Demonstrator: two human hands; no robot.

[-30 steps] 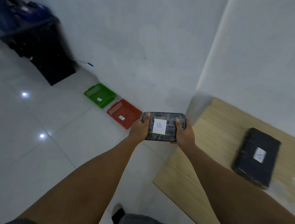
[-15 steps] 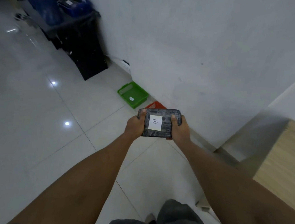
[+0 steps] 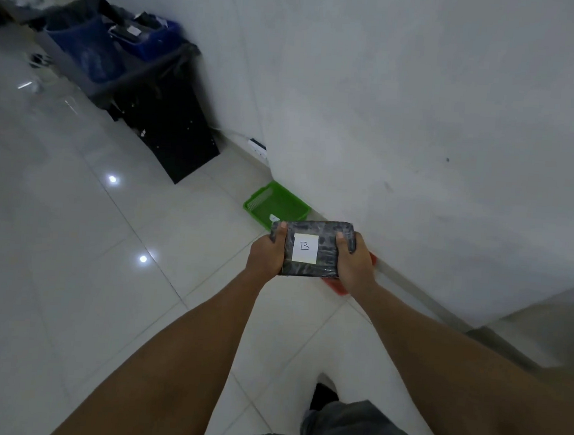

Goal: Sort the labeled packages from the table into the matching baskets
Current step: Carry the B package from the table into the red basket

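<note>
I hold a dark wrapped package (image 3: 325,234) flat in front of me, its white label marked "B" facing up. My left hand (image 3: 265,254) grips its left end and my right hand (image 3: 354,266) grips its right end. Just beyond it on the floor, against the wall, sits a green basket (image 3: 280,203) with a small white tag inside. A red basket (image 3: 334,285) lies mostly hidden under the package and my right hand; only its near corner shows. The table is out of view.
A black cabinet (image 3: 169,129) with blue bins (image 3: 89,47) on top stands along the wall at the back left. A white power strip (image 3: 258,146) lies by the wall's base. My leg and foot (image 3: 324,397) show at the bottom on the glossy tiled floor (image 3: 71,234).
My view has swung left, away from the wooden table, which has left the frame. The package, held in both hands, now hangs over the red basket, covering most of it.
</note>
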